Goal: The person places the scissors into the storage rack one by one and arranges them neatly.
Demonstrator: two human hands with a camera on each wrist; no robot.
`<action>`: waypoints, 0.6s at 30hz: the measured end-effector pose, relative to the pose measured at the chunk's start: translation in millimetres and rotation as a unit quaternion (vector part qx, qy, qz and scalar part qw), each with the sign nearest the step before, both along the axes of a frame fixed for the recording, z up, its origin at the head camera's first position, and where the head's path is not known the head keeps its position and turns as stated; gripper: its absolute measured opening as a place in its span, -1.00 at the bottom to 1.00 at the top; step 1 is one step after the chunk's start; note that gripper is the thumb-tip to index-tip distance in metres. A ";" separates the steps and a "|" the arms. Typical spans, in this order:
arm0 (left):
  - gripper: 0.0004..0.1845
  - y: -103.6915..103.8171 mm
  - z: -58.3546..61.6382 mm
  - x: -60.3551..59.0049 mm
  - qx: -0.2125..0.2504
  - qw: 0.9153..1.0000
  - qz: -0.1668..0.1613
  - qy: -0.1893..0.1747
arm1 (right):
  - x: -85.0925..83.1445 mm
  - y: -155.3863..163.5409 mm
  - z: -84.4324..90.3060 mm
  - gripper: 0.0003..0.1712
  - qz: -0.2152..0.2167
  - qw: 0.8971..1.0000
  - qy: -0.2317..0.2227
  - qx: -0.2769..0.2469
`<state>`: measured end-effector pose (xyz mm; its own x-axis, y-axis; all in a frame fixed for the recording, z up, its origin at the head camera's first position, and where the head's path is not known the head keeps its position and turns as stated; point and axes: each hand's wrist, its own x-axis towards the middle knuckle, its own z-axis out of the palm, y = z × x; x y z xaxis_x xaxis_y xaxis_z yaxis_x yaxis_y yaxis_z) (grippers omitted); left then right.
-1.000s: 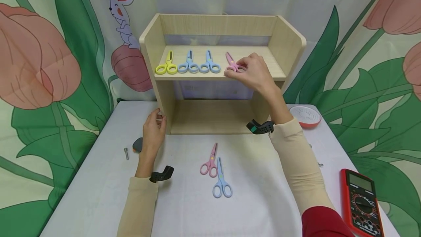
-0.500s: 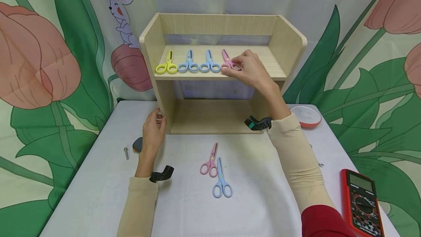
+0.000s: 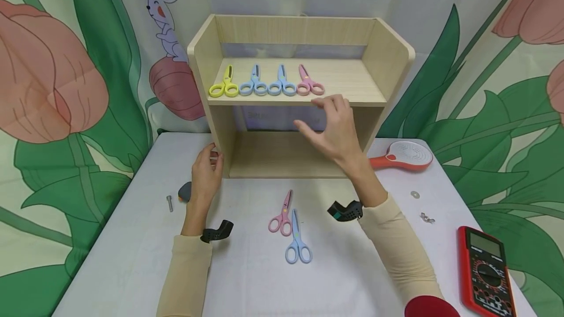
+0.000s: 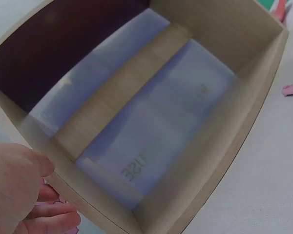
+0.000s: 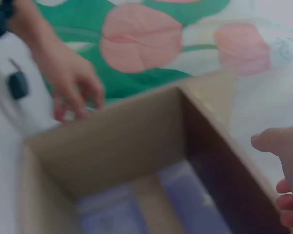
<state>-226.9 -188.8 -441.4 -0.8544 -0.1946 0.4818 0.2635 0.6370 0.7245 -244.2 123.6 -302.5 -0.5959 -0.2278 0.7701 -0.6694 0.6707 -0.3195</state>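
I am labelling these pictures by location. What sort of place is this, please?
Probably a staged tabletop set, not a lived-in room: a printed tulip backdrop hangs behind a white table, and a small wooden shelf holds a neat row of children's scissors.

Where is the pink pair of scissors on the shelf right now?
Head view: pink scissors lie rightmost in the row on the upper shelf, beside a blue pair.
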 end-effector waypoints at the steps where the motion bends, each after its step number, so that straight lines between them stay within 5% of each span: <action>1: -0.57 0.2 -0.3 -0.4 -0.001 1.000 0.000 0.001 | 4.9 -1.1 -9.2 -0.31 0.006 1.000 -0.002 0.006; 9: -0.56 0.8 -1.1 -0.6 0.002 1.000 -0.006 0.008 | 41.8 -11.4 -83.4 -0.31 0.022 0.992 -0.100 0.074; 18: -0.56 1.3 -1.2 0.0 0.001 1.000 -0.004 0.007 | 74.6 -21.3 -153.7 -0.30 0.029 0.964 -0.198 0.173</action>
<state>-226.9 -187.5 -442.6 -0.8489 -0.1890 0.4935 0.2788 0.6332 0.7221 -169.6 102.3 -456.2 -0.8059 -0.4721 0.3572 -0.5806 0.7482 -0.3211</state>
